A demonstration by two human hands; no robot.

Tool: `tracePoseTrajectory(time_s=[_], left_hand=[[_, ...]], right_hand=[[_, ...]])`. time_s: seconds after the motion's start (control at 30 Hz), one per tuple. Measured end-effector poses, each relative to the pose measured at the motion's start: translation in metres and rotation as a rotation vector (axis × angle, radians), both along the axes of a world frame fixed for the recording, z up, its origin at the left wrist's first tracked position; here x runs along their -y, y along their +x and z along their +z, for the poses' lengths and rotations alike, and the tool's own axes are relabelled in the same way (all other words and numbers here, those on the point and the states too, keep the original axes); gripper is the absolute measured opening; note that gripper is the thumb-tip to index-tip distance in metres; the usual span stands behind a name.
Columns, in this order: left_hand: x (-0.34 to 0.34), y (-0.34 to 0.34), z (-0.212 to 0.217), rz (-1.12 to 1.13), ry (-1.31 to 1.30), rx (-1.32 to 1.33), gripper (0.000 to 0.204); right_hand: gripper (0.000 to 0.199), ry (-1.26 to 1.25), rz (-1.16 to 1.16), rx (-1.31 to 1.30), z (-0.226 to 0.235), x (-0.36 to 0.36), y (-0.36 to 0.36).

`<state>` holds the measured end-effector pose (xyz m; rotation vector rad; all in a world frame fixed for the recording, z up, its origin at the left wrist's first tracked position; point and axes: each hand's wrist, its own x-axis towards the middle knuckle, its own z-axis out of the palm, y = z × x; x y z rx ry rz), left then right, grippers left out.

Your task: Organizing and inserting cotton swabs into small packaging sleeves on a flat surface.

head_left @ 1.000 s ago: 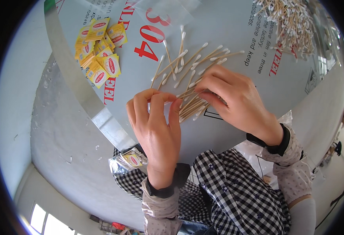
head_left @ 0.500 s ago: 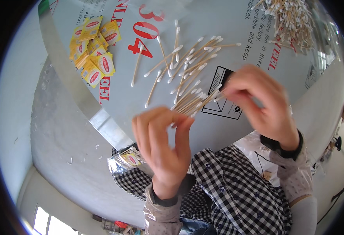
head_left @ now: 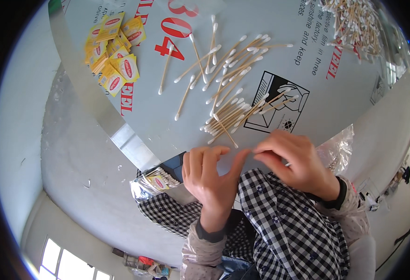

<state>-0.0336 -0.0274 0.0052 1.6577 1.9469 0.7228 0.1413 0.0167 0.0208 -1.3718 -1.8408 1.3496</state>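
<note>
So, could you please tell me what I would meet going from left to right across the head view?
Yellow cards, clear bag of cotton swabs, left hand, right hand, heap of loose cotton swabs.

left hand: fingers bent, thumb spread away | right hand: fingers curled toward thumb

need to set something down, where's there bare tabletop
Bare tabletop lies between the yellow printed cards and the scattered cotton swabs, and right of those swabs, nearer than the heaped cotton swabs. It is crowded within the scatter and heap.
</note>
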Motion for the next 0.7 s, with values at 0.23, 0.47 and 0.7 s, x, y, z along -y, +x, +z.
tracePoseTrajectory(time_s=[0.23, 0.47, 0.7], left_hand=[[0.005, 0.009, -0.001, 0.139, -0.09, -0.005, 0.021], [0.006, 0.021, 0.011, -0.126, 0.052, 0.282, 0.023], [-0.005, 0.015, 0.011, -0.254, 0.076, 0.086, 0.027]], right_hand=[[0.016, -0.121, 0.064, -0.057, -0.006, -0.003, -0.014], [0.004, -0.255, -0.002, -0.225, 0.009, 0.005, 0.022], [0.013, -0.367, -0.39, 0.487, 0.021, 0.08, 0.156]])
